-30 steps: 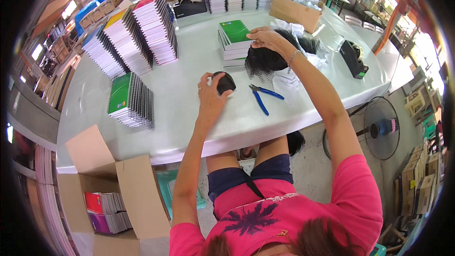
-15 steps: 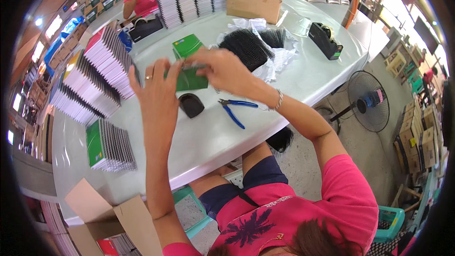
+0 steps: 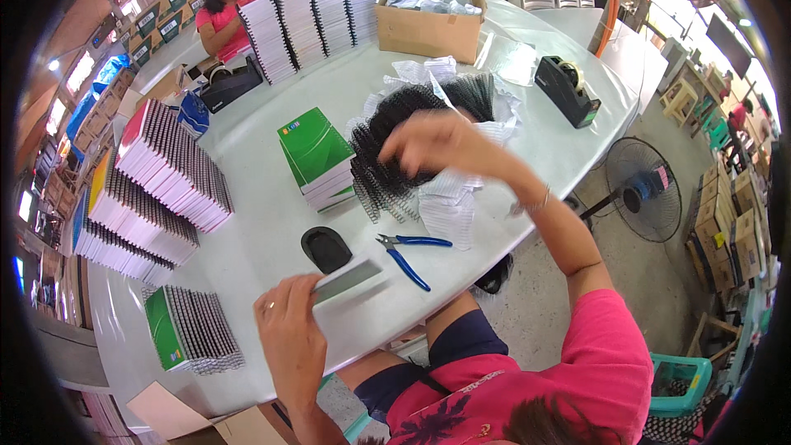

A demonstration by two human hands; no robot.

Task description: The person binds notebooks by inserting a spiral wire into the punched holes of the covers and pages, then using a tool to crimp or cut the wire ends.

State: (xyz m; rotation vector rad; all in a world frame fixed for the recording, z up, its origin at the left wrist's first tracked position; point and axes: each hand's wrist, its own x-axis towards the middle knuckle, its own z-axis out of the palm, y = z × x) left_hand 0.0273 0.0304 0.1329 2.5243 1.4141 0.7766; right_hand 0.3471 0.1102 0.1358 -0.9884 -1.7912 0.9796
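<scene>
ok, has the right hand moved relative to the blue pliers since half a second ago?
Yes. The right hand has gone from just above the blue pliers out to the pile of black spiral coils, farther across the table.

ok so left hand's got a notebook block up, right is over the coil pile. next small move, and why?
Probably: right hand closes on one black spiral coil and lifts it free. It hovers at the pile with nothing visibly gripped, while the left hand holds the notebook block near the table edge.

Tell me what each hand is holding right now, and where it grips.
The left hand grips a notebook at its near left edge. The right hand reaches into the pile of black spiral binding coils; whether it holds one cannot be told.
</scene>
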